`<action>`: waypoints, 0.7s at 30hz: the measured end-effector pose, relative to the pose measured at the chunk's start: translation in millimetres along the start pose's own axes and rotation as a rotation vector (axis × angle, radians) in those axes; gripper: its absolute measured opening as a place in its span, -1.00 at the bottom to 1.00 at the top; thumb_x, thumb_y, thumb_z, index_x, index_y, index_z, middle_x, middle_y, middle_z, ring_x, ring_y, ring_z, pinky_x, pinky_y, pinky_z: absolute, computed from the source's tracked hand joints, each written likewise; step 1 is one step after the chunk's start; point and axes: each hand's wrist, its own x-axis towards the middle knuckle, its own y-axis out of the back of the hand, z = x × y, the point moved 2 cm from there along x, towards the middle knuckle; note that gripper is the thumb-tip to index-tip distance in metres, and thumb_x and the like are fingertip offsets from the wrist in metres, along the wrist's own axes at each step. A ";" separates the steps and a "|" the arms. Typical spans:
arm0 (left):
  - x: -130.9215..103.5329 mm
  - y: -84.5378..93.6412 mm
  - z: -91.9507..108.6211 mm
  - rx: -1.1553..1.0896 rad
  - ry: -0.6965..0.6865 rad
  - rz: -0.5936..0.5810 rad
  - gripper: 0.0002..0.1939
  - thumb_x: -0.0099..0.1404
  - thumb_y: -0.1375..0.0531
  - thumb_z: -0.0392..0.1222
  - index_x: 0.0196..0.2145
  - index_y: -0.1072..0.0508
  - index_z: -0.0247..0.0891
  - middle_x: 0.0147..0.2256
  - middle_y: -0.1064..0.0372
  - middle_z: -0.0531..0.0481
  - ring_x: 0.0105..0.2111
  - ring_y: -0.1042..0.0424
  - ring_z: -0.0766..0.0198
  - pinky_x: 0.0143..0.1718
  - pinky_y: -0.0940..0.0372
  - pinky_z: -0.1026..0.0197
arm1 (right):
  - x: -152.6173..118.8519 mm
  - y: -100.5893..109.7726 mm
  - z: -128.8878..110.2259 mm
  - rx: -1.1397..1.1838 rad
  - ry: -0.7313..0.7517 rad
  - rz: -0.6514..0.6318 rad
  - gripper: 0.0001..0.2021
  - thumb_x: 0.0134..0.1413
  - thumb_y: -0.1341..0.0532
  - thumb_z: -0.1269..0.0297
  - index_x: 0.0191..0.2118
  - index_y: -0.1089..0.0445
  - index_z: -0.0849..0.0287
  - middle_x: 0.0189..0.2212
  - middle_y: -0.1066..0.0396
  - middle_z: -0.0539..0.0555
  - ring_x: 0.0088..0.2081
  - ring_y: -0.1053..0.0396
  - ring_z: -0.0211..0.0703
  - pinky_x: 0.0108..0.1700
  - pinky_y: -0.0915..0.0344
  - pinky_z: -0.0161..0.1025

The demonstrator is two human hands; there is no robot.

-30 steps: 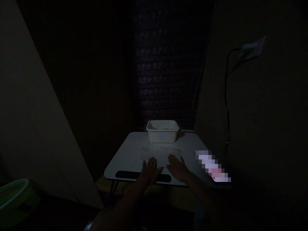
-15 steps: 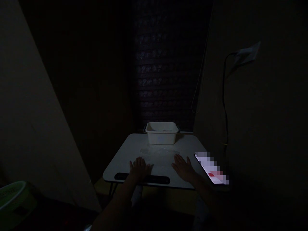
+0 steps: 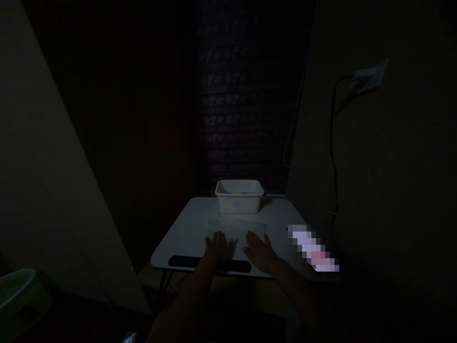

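Dimly lit: two hands (image 3: 217, 247) (image 3: 262, 253), one plastic sheet (image 3: 238, 224); one tub (image 3: 238, 205) beyond.

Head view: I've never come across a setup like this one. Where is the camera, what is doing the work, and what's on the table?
There is no machine here. A person wears a camera on the head, looking forward and down, so the bare left hand and right hand reach in from the bottom. Both are open, palms down, over a white table with rounded corners. Just beyond the fingers lies a flat, see-through plastic sheet or bag; the room is too dark to tell which. Behind it stands a white rectangular plastic tub, and at the right lies a flat device with a bright, blurred-out screen. Neither hand visibly grips anything.
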 end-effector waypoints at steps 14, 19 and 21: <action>-9.4 6.8 -34.4 0.007 0.084 -0.018 -0.59 0.12 0.23 -0.12 -0.04 0.08 -0.11 0.00 0.14 -0.12 -0.03 0.20 0.02 -0.24 0.14 -0.23 | -3.2 4.8 30.5 -0.060 -0.122 0.124 -0.46 -0.04 0.38 0.08 -0.02 0.07 0.30 -0.01 0.09 0.18 0.00 0.22 -0.13 -0.07 0.46 0.04; -4.6 14.5 -14.5 -0.020 0.052 -0.015 -0.58 0.13 0.24 -0.14 -0.02 0.12 -0.12 0.03 0.23 -0.10 -0.02 0.26 0.02 -0.23 0.15 -0.22 | 8.5 8.0 3.8 -0.029 -0.097 0.182 -0.50 -0.03 0.37 0.12 -0.02 0.05 0.26 -0.02 0.06 0.14 -0.01 0.20 -0.14 -0.06 0.43 0.01; -2.8 15.2 -4.2 -0.020 0.011 -0.015 -0.57 0.12 0.24 -0.11 -0.02 0.12 -0.14 0.03 0.24 -0.11 -0.02 0.26 0.01 -0.22 0.16 -0.21 | 12.3 3.0 -7.9 -0.005 -0.052 0.140 -0.49 -0.03 0.37 0.11 -0.01 0.09 0.26 0.00 0.11 0.13 0.00 0.22 -0.16 -0.06 0.40 0.02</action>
